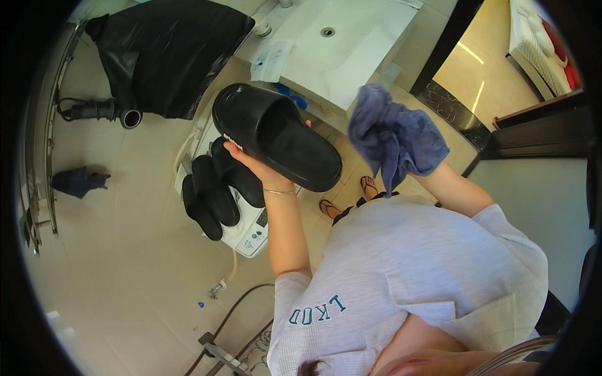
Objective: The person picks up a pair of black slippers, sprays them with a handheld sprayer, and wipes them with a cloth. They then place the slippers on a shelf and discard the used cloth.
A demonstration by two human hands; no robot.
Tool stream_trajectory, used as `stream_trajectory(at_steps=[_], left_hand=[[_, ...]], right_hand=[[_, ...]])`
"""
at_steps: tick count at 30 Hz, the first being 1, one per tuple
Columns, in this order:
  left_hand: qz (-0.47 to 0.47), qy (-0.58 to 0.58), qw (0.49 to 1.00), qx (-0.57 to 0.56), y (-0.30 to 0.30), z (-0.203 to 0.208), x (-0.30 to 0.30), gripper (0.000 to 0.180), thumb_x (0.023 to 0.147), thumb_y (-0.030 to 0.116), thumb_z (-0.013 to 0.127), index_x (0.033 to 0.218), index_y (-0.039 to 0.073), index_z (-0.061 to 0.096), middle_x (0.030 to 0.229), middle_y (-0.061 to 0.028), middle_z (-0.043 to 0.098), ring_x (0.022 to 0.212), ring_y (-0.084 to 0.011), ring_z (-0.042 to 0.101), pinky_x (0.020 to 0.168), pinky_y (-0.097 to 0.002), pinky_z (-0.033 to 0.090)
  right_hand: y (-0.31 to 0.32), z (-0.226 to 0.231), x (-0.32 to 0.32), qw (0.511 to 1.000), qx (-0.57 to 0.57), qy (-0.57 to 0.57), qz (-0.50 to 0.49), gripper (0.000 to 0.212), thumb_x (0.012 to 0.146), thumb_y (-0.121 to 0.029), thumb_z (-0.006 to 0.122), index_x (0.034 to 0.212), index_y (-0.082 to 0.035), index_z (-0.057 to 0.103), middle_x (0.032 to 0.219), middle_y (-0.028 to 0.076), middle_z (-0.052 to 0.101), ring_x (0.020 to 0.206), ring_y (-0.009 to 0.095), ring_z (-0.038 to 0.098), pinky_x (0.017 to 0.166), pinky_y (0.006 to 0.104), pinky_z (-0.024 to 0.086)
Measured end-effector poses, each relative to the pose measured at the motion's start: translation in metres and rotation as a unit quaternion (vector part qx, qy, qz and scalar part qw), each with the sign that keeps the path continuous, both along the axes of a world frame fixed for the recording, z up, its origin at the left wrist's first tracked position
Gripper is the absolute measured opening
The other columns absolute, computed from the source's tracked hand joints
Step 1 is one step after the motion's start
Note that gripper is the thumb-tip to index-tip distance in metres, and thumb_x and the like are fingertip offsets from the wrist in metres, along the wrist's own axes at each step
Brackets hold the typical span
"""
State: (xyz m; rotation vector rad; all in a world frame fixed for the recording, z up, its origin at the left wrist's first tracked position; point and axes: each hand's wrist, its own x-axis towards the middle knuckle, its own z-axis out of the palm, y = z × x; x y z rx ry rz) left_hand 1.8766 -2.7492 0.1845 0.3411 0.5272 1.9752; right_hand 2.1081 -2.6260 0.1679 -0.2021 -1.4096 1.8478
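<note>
A black slide slipper (291, 141) is held up in front of me by my left hand (263, 170), whose fingers wrap it from below. The sole's edge faces me and the strap is toward the far left. A blue-purple cloth (398, 135) hangs bunched over my right hand, to the right of the slipper and apart from it. The cloth hides my right fingers; only my right forearm (461, 188) shows behind it. More black slippers (213, 191) lie side by side on a white washing machine (251, 238), just left of my left forearm.
A white sink (351, 59) stands ahead, with a paper cup (260, 26) and a plastic packet (269, 61) on its edge. On the left wall are a black bag (166, 56), a hair dryer (94, 111) and a dark cloth (80, 182). An open doorway (476, 62) is at right.
</note>
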Motion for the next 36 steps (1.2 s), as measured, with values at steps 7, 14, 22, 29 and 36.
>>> stream_trajectory(at_steps=[7,14,22,29,36], left_hand=[[0.010,-0.005,0.998,-0.065,-0.003,0.008,-0.002,0.086,0.085,0.080,0.035,0.141,0.015,0.046,0.135,-0.0145,0.054,0.118,-0.0392,0.053,0.094,-0.0599,0.047],[0.017,0.025,0.993,-0.113,0.000,0.004,0.019,0.081,0.089,0.075,0.036,0.140,0.013,0.047,0.136,-0.0101,0.054,0.120,-0.0335,0.053,0.100,-0.0508,0.045],[0.107,-0.021,0.988,-0.112,-0.002,0.010,0.028,0.072,0.094,0.066,0.037,0.137,0.009,0.049,0.139,-0.0078,0.051,0.127,-0.0257,0.047,0.110,-0.0383,0.035],[0.270,0.086,0.959,-0.016,-0.037,0.066,0.027,0.075,0.090,0.065,0.041,0.138,0.007,0.049,0.142,-0.0099,0.048,0.125,-0.0302,0.049,0.108,-0.0446,0.037],[0.297,0.011,0.954,0.026,-0.070,0.078,-0.012,0.076,0.081,0.068,0.054,0.134,0.014,0.051,0.131,-0.0121,0.054,0.114,-0.0338,0.053,0.097,-0.0568,0.044]], right_hand=[[-0.008,-0.009,0.010,0.981,-0.054,-0.175,-0.066,0.018,0.090,-0.003,0.059,0.108,0.001,0.059,0.093,0.012,0.064,0.080,0.022,0.063,0.074,0.0311,0.053],[-0.051,-0.011,-0.022,0.930,0.258,-0.201,-0.169,0.023,0.095,-0.010,0.052,0.117,-0.003,0.056,0.109,0.011,0.062,0.100,0.017,0.058,0.088,0.0283,0.047],[-0.047,0.047,-0.116,0.946,0.227,-0.229,0.043,0.038,0.088,-0.022,0.057,0.119,0.001,0.058,0.116,0.024,0.062,0.110,0.036,0.057,0.094,0.0380,0.046],[-0.087,0.054,-0.141,0.851,0.518,-0.043,-0.079,0.026,0.079,-0.013,0.062,0.101,0.000,0.065,0.098,0.020,0.065,0.101,0.037,0.058,0.091,0.0427,0.046],[-0.122,-0.017,-0.109,0.913,0.355,-0.126,0.158,0.046,0.084,-0.024,0.064,0.125,-0.004,0.057,0.127,0.013,0.059,0.111,0.029,0.057,0.096,0.0391,0.045]])
